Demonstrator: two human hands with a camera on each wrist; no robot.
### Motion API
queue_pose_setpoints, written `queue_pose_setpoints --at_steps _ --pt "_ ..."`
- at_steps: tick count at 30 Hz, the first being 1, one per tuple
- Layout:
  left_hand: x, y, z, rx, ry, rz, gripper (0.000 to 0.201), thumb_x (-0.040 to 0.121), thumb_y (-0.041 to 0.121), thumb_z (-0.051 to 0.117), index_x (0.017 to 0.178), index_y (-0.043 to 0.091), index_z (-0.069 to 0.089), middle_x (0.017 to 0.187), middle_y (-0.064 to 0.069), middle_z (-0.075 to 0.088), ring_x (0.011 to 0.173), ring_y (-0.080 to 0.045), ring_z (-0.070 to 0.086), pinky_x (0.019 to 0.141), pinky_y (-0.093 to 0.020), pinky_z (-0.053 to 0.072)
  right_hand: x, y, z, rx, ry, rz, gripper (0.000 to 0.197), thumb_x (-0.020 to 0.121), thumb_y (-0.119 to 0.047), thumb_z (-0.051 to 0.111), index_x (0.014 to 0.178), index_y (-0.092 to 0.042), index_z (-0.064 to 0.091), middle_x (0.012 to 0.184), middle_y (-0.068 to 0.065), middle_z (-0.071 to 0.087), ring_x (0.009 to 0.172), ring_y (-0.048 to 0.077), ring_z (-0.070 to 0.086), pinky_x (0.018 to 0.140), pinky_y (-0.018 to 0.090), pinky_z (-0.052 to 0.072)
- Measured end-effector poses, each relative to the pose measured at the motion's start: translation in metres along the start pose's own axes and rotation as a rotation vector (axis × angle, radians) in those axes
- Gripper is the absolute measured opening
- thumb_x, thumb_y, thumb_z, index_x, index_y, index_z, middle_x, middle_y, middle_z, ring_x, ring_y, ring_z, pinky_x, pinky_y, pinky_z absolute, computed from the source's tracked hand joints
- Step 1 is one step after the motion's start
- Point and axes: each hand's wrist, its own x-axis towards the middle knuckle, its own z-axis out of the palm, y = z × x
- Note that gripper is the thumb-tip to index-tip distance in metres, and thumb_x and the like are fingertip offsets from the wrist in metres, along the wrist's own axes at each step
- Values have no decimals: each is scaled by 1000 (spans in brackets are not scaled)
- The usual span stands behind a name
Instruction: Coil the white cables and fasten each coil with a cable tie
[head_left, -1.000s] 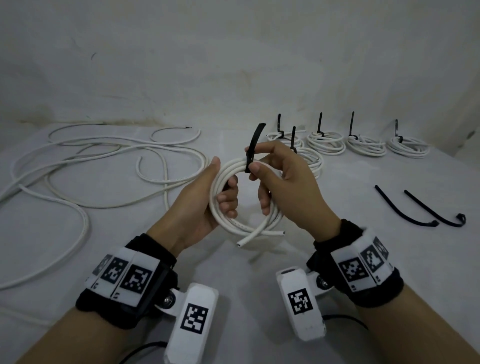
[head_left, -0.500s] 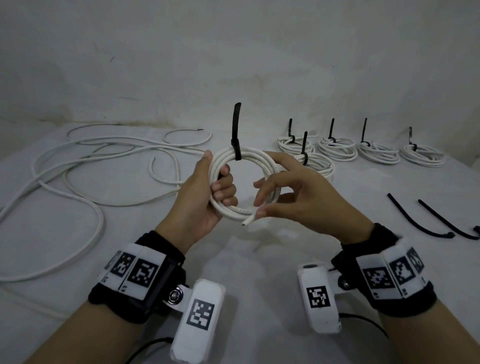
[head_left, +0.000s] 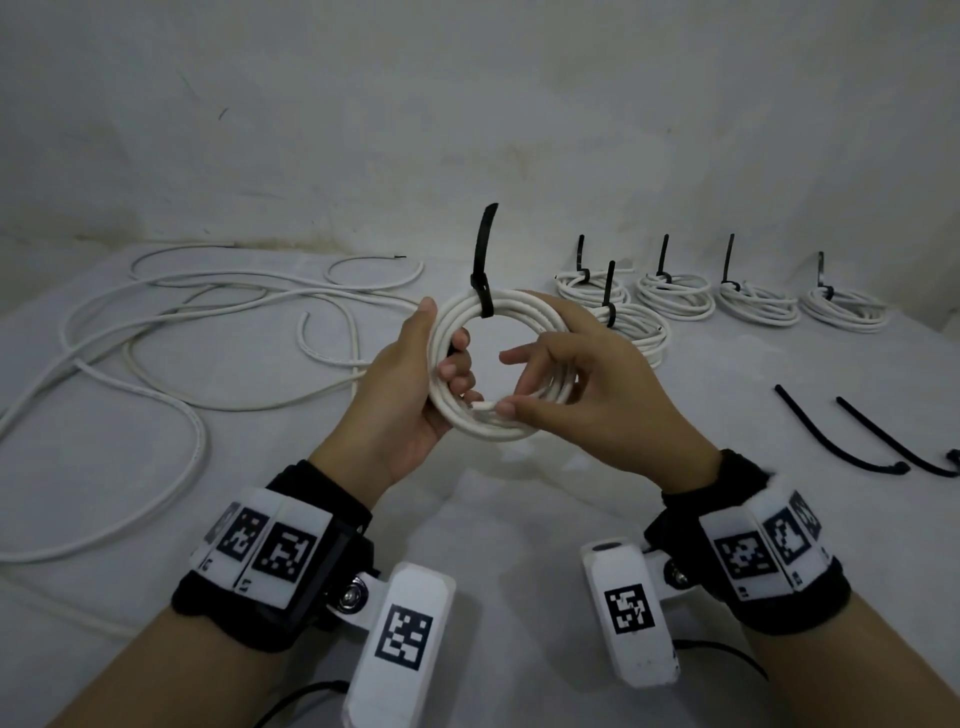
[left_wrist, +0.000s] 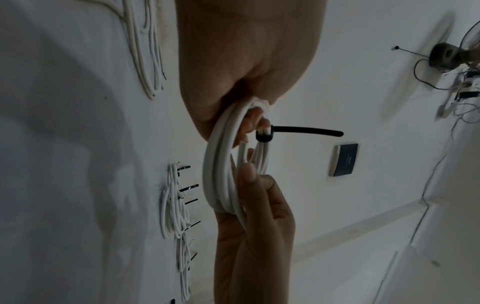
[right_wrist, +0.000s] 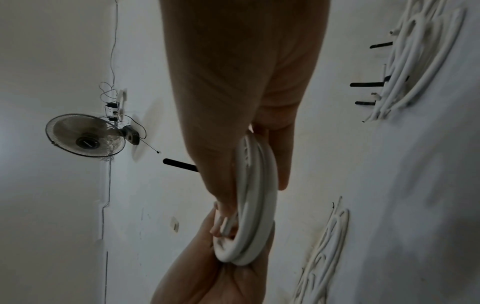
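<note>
A coil of white cable (head_left: 519, 304) is held upright above the table between both hands. A black cable tie (head_left: 483, 291) binds its top, and the tail sticks straight up. My left hand (head_left: 441, 345) grips the coil's left side, thumb outside and fingers curled through the ring. My right hand (head_left: 540, 387) holds the lower right side and pinches the loose cable end (head_left: 483, 408) against the coil. The left wrist view shows the coil (left_wrist: 221, 164) edge-on with the tie (left_wrist: 265, 136). In the right wrist view the coil (right_wrist: 257, 195) sits between both palms.
Several tied coils (head_left: 670, 296) lie in a row at the back right. Loose white cables (head_left: 182, 322) sprawl over the left of the white table (head_left: 519, 519). Two spare black ties (head_left: 841, 436) lie at the right. A wall rises close behind.
My right hand let go of the tie's tail and dropped to the coil's lower right, taking the loose cable end. The coil rose and turned to face me.
</note>
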Motion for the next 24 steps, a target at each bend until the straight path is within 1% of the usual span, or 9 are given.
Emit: queue_pose_setpoints --at_steps 2,4,10,12,14,16,18,21,24 --pt "-1 2 -1 50 2 16 48 100 45 30 70 13 51 48 5 34 44 -8 38 46 -18 42 0 2 1 -25 39 -20 21 72 -14 82 69 -6 63 135 -2 51 100 1 65 78 13 49" --pt "-1 3 -2 74 -1 31 47 101 44 31 72 13 51 48 5 35 44 -8 39 49 -19 43 0 2 2 -48 57 -31 22 72 -13 82 67 -8 62 138 0 49 99 2 65 77 14 50" --pt "-3 0 1 110 7 34 45 101 42 32 74 12 51 49 6 35 46 -7 38 62 -24 39 0 3 5 -136 7 24 26 72 -9 82 61 -12 59 129 -1 48 92 1 65 73 9 46" --pt "-4 -1 3 103 10 28 45 101 43 33 74 12 51 48 6 35 45 -7 38 63 -24 40 0 3 4 -146 0 55 26 74 -4 78 59 -11 57 124 -2 49 90 0 66 73 11 47" --pt "-5 -2 5 102 23 27 45 101 43 33 72 13 51 48 7 34 44 -7 37 60 -23 42 -1 0 0 -108 -44 66 24 76 -4 76 60 -11 60 127 -2 49 91 -1 67 76 12 48" --pt "-5 -2 5 100 35 37 46 101 43 32 71 13 50 48 6 32 44 -7 35 56 -22 42 -2 -4 -2 -86 -70 51 18 79 -9 75 65 -11 65 132 -2 48 91 -1 67 80 16 49" --pt "-3 -1 4 81 47 53 47 101 43 32 71 12 50 48 6 31 43 -7 34 53 -21 42 -2 -6 -3 -163 -77 53 14 80 -23 76 73 -13 69 127 -5 50 93 -1 62 78 13 46" --pt "-1 -1 2 89 58 72 46 101 42 32 73 11 50 47 6 32 43 -7 34 51 -21 41 -3 -6 -3 -345 -157 117 27 74 -43 77 83 -18 72 121 -1 49 101 4 51 75 10 42" --pt "-1 -1 2 109 53 64 45 101 42 33 74 11 51 47 7 32 42 -7 35 51 -21 42 -3 -5 -5 -347 -214 174 25 73 -44 76 80 -20 73 124 -4 44 106 -8 43 76 6 39"
